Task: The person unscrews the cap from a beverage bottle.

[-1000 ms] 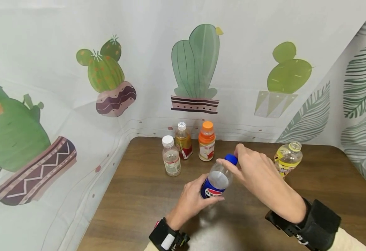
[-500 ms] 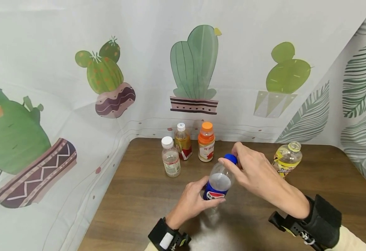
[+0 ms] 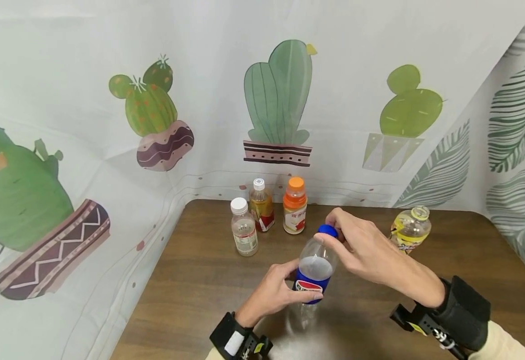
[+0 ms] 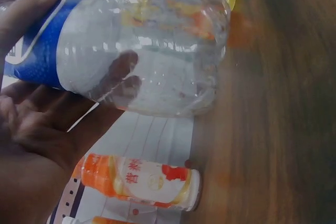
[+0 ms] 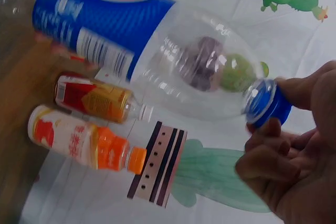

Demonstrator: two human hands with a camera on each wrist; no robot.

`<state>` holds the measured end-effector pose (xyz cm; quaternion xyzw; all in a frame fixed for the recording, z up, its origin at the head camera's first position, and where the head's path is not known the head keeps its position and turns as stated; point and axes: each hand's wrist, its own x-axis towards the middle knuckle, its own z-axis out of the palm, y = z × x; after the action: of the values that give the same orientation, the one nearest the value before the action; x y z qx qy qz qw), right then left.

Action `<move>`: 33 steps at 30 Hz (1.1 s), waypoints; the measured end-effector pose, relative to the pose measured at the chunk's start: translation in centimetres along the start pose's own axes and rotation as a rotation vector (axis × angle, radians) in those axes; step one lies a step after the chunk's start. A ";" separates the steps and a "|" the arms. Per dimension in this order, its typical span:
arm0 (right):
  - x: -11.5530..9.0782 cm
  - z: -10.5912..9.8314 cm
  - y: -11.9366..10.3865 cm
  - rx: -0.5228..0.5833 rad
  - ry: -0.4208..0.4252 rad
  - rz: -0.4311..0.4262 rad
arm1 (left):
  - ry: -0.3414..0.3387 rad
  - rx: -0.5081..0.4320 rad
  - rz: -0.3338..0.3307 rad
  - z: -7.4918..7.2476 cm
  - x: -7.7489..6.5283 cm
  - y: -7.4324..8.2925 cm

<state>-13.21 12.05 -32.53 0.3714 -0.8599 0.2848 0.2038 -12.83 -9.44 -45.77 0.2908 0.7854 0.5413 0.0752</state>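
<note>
My left hand [image 3: 277, 291] grips a clear plastic soda bottle [image 3: 317, 268] round its blue label, with the thumb across the front. The bottle is tilted, its top leaning to the right. My right hand [image 3: 370, 245] pinches the blue cap [image 5: 273, 106] at the bottle's neck between thumb and fingers. In the right wrist view the cap sits on the neck. The left wrist view shows the bottle's clear lower part [image 4: 142, 51] with no drink visible in it. Whether its base touches the table cannot be told.
On the brown table [image 3: 185, 295] stand a white-capped clear bottle [image 3: 245, 235], an amber drink bottle [image 3: 262, 207] and an orange-capped bottle [image 3: 295, 207] at the back. A yellow-labelled bottle without a cap [image 3: 413, 227] stands at the right. A cactus-print cloth [image 3: 217, 100] hangs behind.
The soda bottle has become slightly more upright and shifted a little lower in the head view. The right hand stays at the cap, its wrist turned slightly. The other bottles have not moved.
</note>
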 end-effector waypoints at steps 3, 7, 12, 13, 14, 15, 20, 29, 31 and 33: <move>0.1 -0.4 -0.1 0.003 -0.035 -0.029 | -0.009 -0.006 0.010 -0.1 -0.1 0.1; 0.1 -0.7 -0.2 0.005 -0.056 -0.058 | 0.003 0.009 0.008 -0.1 -0.2 0.2; -0.2 -0.7 0.0 0.012 -0.050 -0.113 | -0.002 0.014 0.004 0.0 -0.3 0.4; -0.2 -0.7 0.0 0.015 -0.055 -0.123 | -0.010 0.012 0.002 0.0 -0.4 0.4; -0.3 -0.8 0.0 0.017 -0.065 -0.129 | -0.020 0.008 -0.004 0.0 -0.4 0.4; -0.3 -0.8 0.1 0.020 -0.075 -0.134 | -0.030 0.002 -0.009 0.0 -0.4 0.4; -0.6 -1.0 0.2 0.024 -0.126 -0.160 | -0.066 -0.008 -0.024 0.1 -0.7 0.4; -0.5 -2.5 -0.8 -0.099 -0.240 0.082 | -0.002 0.050 -0.028 0.6 -0.5 0.2; -0.1 -3.4 -1.3 -0.157 -0.227 0.180 | 0.027 0.091 -0.027 0.6 -0.4 0.1; 0.4 -4.2 -1.9 -0.193 -0.191 0.258 | 0.048 0.128 -0.031 0.5 -0.2 0.0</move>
<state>-11.46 13.52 -28.49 0.2624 -0.9392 0.1880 0.1176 -12.40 -9.14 -45.99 0.2698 0.8242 0.4957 0.0459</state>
